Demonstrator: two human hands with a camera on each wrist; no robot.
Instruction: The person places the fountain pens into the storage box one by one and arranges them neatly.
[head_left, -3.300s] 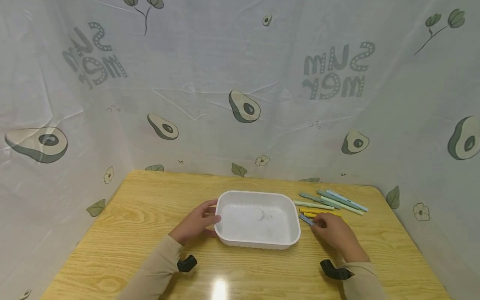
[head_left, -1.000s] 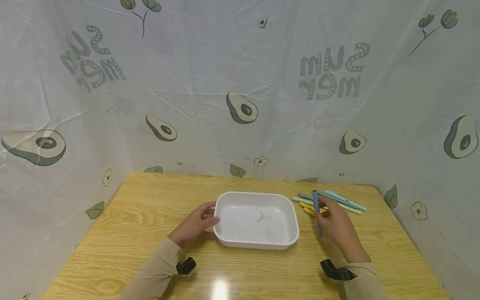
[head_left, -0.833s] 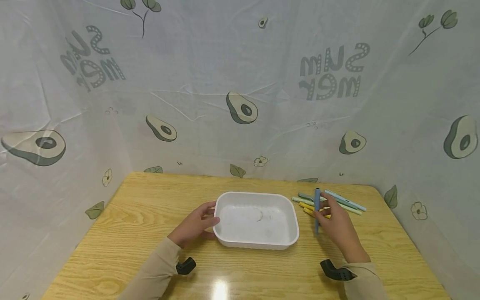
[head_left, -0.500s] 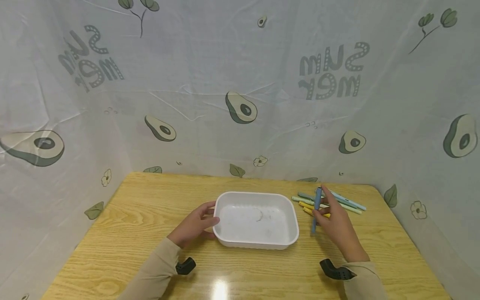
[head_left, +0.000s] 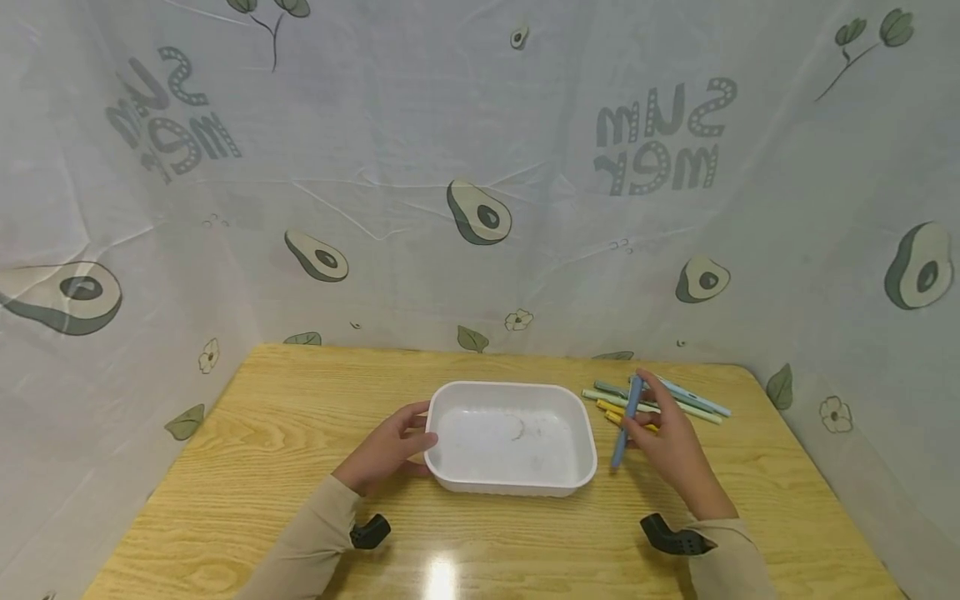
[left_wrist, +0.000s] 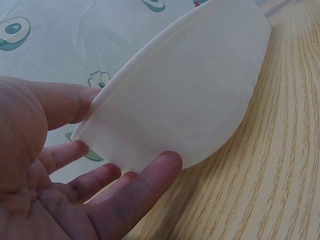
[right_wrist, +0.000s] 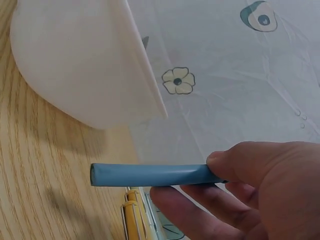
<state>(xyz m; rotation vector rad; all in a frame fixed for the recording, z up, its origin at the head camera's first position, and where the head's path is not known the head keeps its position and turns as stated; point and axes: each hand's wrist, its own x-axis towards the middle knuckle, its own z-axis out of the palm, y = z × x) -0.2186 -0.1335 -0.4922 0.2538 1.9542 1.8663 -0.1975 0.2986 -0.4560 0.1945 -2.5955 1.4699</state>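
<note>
Wooden table (head_left: 285, 417) below, left hand (head_left: 386, 450) grips a white box (head_left: 513, 483), right hand (head_left: 667, 437) pinches a blue pen (right_wrist: 152, 175): seemingly the lifting step, next needing steadiness.

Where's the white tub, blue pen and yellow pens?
White tub (head_left: 487, 442), head view: its bare inside floor.
Blue pen (right_wrist: 150, 175), right wrist view: middle of its barrel.
Yellow pens (right_wrist: 134, 224), right wrist view: the nearer one's body.
</note>
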